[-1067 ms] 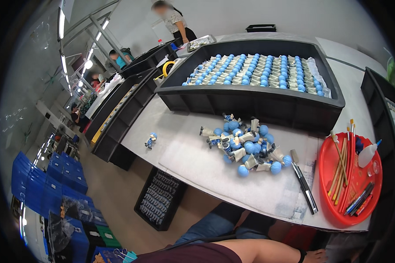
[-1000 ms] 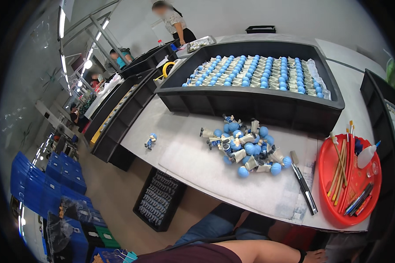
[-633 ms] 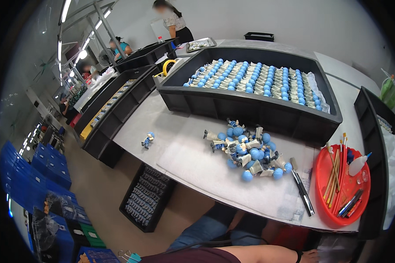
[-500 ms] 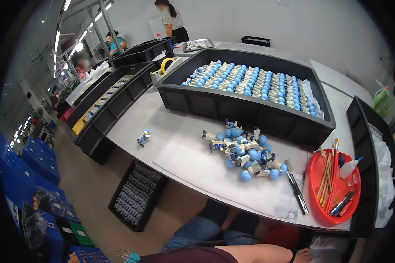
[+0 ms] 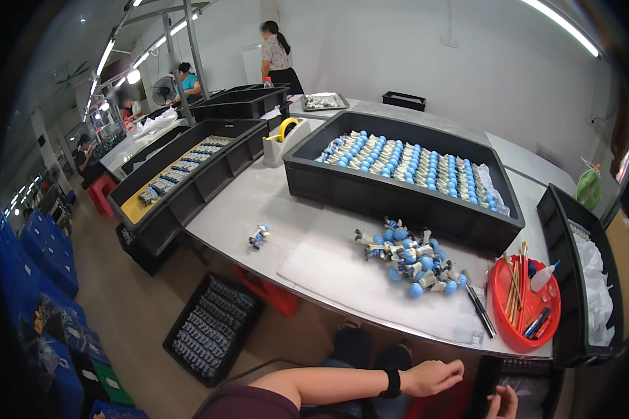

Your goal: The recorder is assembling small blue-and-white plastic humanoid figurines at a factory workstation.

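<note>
My left hand (image 5: 433, 378) hangs short of the table (image 5: 314, 255), fingers curled; my right hand (image 5: 503, 403) shows only partly at the lower edge. I cannot tell whether either grip is closed on anything. The heaped blue-headed figures (image 5: 426, 263) lie on the tabletop beyond both hands, well apart, left of the red tray (image 5: 498, 302).

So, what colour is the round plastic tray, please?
The round plastic tray is red, best in head view.

Sleeve (image 5: 258, 402): one, dark maroon, short, plain. Wristband (image 5: 392, 383): one, black, broad, smooth, encircling just behind bare left hand (image 5: 430, 378). Trousers (image 5: 353, 347): one pair, dark blue.
</note>
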`<state>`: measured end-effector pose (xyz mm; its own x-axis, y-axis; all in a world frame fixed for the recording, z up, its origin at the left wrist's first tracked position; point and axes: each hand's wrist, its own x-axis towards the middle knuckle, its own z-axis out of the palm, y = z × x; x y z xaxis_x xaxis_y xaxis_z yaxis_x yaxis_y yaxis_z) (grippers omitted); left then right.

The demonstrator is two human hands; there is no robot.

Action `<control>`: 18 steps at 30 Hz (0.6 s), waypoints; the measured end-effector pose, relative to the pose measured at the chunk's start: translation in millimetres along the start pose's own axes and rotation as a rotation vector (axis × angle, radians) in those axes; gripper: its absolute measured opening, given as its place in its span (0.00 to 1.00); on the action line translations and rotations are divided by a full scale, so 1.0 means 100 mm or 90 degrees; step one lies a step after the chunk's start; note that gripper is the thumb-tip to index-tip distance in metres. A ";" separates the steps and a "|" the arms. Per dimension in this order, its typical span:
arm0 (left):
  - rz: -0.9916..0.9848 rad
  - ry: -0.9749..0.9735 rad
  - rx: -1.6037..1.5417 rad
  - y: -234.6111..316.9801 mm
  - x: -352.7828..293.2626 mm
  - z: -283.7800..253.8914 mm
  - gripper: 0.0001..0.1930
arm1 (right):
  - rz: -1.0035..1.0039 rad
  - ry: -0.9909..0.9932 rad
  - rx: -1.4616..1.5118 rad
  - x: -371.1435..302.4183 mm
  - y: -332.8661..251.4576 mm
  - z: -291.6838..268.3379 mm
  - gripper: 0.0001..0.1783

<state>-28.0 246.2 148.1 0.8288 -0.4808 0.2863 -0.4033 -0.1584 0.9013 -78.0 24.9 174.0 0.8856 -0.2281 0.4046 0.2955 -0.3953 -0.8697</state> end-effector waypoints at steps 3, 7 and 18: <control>-0.023 0.048 -0.090 0.13 -0.13 -0.29 0.10 | 0.002 -0.218 0.422 0.11 -0.50 0.46 0.18; -0.049 -0.001 -0.252 0.16 -0.30 -0.49 0.14 | 0.097 -0.419 0.811 0.03 -1.15 1.15 0.23; -0.044 -0.285 -0.841 -0.01 -0.91 -0.31 0.38 | 0.255 -0.810 1.075 -0.58 -1.29 2.12 0.28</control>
<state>-90.8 316.8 131.5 0.5376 -0.7769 0.3277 0.5011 0.6069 0.6169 -91.8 277.5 202.3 0.4500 0.7712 0.4504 -0.6023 0.6344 -0.4845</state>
